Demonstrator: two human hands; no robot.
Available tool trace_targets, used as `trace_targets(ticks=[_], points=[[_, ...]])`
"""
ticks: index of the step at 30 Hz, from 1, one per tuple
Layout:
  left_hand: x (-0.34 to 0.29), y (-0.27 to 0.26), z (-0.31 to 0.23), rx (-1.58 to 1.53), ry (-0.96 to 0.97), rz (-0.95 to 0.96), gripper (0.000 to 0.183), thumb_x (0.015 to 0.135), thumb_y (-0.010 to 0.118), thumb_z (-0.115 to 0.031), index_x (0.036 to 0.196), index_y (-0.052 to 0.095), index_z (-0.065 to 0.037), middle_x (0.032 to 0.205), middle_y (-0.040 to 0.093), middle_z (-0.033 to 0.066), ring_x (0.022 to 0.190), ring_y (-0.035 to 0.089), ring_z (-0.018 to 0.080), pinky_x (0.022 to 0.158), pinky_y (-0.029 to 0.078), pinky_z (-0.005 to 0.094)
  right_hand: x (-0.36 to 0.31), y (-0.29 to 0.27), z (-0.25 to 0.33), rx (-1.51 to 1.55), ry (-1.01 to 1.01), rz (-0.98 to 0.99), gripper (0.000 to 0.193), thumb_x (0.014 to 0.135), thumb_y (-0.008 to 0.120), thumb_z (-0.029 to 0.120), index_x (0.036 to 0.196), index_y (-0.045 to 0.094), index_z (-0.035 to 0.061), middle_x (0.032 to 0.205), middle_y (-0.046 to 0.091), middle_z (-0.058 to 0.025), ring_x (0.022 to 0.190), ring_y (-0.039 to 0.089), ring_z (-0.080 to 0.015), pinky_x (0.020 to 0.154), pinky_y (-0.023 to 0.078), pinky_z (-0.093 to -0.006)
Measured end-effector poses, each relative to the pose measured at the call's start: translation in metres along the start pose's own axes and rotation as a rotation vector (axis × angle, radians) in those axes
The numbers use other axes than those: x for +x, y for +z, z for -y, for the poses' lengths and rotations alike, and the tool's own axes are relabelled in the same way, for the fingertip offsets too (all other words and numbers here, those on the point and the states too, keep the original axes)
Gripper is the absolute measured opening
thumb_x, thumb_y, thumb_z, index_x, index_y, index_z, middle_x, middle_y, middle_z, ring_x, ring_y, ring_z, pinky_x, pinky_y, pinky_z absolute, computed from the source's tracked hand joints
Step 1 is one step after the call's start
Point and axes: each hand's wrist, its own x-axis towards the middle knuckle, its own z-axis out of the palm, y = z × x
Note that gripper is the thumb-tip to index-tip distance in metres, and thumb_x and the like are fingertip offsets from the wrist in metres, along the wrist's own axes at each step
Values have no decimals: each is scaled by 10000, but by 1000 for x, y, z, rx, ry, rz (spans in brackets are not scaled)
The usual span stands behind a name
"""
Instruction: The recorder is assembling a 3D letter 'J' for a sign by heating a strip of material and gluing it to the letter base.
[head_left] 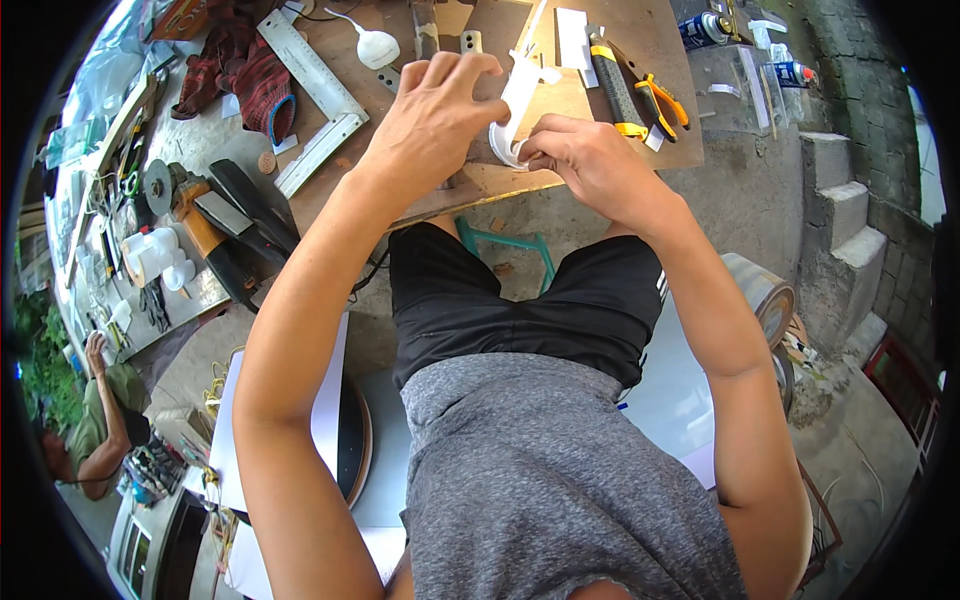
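Observation:
At the front edge of the wooden work board [545, 182], my right hand [592, 165] pinches the end of a white curved strip [505, 150]. The strip bends round in a loop beside the fingertips, and a longer flat white piece [521, 88] extends away from it. My left hand [437, 115] hovers over the board, its fingers bent and its thumb apart from the index finger, close to the strip. Nothing shows between those fingers. Just beyond the left hand stands a metal clamp-like piece [424, 28], partly covered by the hand.
A metal try square [318, 88], a white squeeze bulb [376, 46] and dark red gloves [240, 75] lie left. A yellow-black cutter [616, 85] and orange-handled pliers [660, 105] lie right. An angle grinder [200, 225] rests far left; another person [105, 420] is beyond. Concrete steps [845, 210] rise right.

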Motion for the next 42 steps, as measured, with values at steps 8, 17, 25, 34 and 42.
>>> trace_targets(ticks=[8,17,25,34,42], points=[[0,3,3,-23,42,64,216,796,724,-35,973,753,-155,1297,532,35,1243,485,260,1069,364,424,0,-4,1,-58,18,43,149,854,650,-43,985,709,-2,1005,703,-106,903,722,-287,799,575,-359],[-7,12,3,-90,-10,-59,181,785,750,-37,933,749,-142,1230,570,21,1196,507,248,1025,375,398,1,-5,2,-80,-5,49,147,861,652,-25,992,712,5,1002,701,-97,910,718,-275,807,572,-358],[-4,8,4,-120,26,-2,132,805,753,-69,924,748,-126,1142,575,13,1141,519,230,991,380,395,0,-4,1,-33,-4,26,151,835,666,6,979,712,-1,976,694,-132,887,678,-349,790,551,-396],[-9,18,-17,-218,-163,-223,214,854,746,-61,1049,659,-75,953,607,61,930,587,234,881,439,385,-3,-5,-3,-35,-21,33,122,887,667,36,996,714,8,975,698,-101,884,719,-281,781,565,-365],[-67,63,-113,-180,-485,-145,390,878,730,-141,1252,643,-74,807,615,111,700,639,289,651,522,410,-1,-3,-5,-71,-39,-9,141,912,674,129,1003,725,33,985,716,-97,861,709,-302,753,549,-378]])
